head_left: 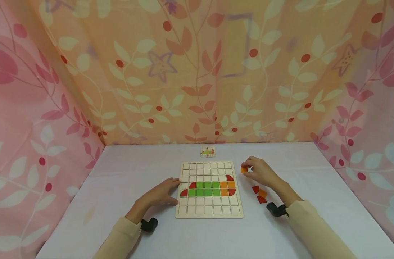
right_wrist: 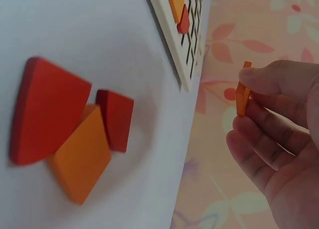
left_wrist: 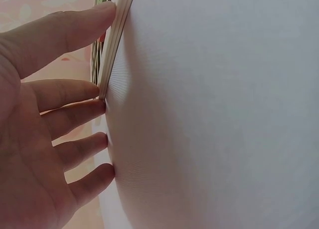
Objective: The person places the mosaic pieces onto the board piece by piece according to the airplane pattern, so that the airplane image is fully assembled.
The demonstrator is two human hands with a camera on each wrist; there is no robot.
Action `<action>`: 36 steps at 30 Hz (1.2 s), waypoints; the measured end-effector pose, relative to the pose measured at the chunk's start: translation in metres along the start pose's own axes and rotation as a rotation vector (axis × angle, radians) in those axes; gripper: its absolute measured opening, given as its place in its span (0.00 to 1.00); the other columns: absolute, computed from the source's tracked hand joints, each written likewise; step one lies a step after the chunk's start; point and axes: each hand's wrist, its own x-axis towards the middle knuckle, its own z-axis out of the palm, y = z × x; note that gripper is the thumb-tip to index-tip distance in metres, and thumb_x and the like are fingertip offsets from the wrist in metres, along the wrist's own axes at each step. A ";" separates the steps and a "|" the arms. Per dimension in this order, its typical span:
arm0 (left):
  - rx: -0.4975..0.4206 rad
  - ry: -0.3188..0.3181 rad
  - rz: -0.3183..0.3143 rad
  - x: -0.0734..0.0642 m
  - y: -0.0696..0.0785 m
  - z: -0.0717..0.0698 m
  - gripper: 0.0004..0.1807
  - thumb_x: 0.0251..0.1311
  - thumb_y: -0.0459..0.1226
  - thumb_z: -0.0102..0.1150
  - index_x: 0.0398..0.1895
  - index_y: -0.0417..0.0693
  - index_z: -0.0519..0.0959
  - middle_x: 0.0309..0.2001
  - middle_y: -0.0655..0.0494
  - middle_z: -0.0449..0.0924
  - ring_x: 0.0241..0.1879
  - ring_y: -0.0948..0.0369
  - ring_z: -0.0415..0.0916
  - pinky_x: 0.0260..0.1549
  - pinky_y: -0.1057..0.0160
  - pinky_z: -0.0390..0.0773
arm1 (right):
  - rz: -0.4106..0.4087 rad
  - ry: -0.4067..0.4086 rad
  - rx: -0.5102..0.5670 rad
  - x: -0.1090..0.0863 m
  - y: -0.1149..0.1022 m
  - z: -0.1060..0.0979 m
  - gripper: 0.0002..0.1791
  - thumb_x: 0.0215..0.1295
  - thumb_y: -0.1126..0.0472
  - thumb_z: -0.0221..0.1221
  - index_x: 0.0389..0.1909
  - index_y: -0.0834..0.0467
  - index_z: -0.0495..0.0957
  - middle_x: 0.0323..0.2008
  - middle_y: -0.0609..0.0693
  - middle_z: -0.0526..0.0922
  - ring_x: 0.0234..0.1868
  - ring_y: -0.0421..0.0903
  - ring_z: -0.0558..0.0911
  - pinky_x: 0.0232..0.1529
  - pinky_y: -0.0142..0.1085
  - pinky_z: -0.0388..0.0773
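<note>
A pale wooden grid board [head_left: 209, 210] lies on the white table, with green, orange and red tiles set in its middle rows. At its left edge rests my left hand [head_left: 161, 191]; in the left wrist view the thumb and a fingertip touch the board's side [left_wrist: 117, 34], fingers spread and fairly straight. Beyond the board's upper right corner, my right hand [head_left: 261, 172] pinches an orange square tile [right_wrist: 243, 92] between thumb and fingers, held above the table. Below that hand lie a loose orange tile [right_wrist: 82, 151] and two red quarter-round tiles [right_wrist: 50, 112], touching or overlapping one another.
A small pattern card [head_left: 208, 151] lies behind the board, near the table's back edge. Floral cloth [head_left: 197, 72] hangs at the back and both sides. Black wrist devices [head_left: 276, 209] sit under both forearms.
</note>
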 end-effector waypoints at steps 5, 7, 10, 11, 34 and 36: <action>0.006 0.001 0.000 0.001 0.000 0.000 0.44 0.47 0.38 0.75 0.70 0.44 0.66 0.74 0.49 0.61 0.76 0.46 0.50 0.71 0.43 0.56 | -0.028 0.008 0.005 0.006 -0.007 0.003 0.15 0.56 0.67 0.67 0.45 0.65 0.83 0.38 0.52 0.81 0.41 0.51 0.78 0.46 0.44 0.81; 0.003 0.001 0.004 0.000 0.001 -0.001 0.45 0.47 0.38 0.75 0.70 0.44 0.66 0.73 0.49 0.61 0.76 0.46 0.50 0.71 0.42 0.56 | -0.040 0.009 0.008 0.008 -0.010 0.004 0.15 0.55 0.67 0.67 0.45 0.65 0.83 0.38 0.52 0.81 0.41 0.51 0.78 0.46 0.44 0.80; -0.001 0.001 0.010 0.001 0.001 -0.001 0.45 0.47 0.39 0.75 0.71 0.43 0.65 0.73 0.48 0.61 0.76 0.46 0.51 0.71 0.42 0.56 | -0.048 -0.010 0.025 0.012 -0.015 0.005 0.15 0.56 0.67 0.67 0.45 0.66 0.83 0.38 0.53 0.81 0.41 0.52 0.79 0.46 0.45 0.80; -0.005 0.001 0.013 0.000 0.001 -0.001 0.46 0.46 0.38 0.76 0.71 0.43 0.66 0.73 0.48 0.61 0.76 0.45 0.51 0.71 0.42 0.56 | -0.050 -0.019 0.029 0.013 -0.016 0.006 0.15 0.56 0.67 0.66 0.45 0.66 0.83 0.38 0.53 0.81 0.41 0.52 0.79 0.46 0.45 0.80; -0.007 0.016 0.012 0.003 0.000 0.000 0.45 0.46 0.39 0.76 0.70 0.44 0.67 0.74 0.50 0.61 0.76 0.45 0.49 0.70 0.40 0.57 | -0.029 -0.111 0.072 0.042 -0.049 0.030 0.16 0.56 0.64 0.68 0.46 0.64 0.84 0.37 0.50 0.81 0.39 0.46 0.78 0.49 0.43 0.79; -0.008 0.016 0.006 0.004 0.000 0.000 0.45 0.46 0.39 0.76 0.70 0.45 0.67 0.74 0.51 0.61 0.76 0.46 0.49 0.70 0.40 0.57 | -0.030 -0.114 0.083 0.044 -0.052 0.034 0.16 0.56 0.64 0.68 0.46 0.64 0.84 0.37 0.50 0.81 0.39 0.46 0.78 0.49 0.43 0.79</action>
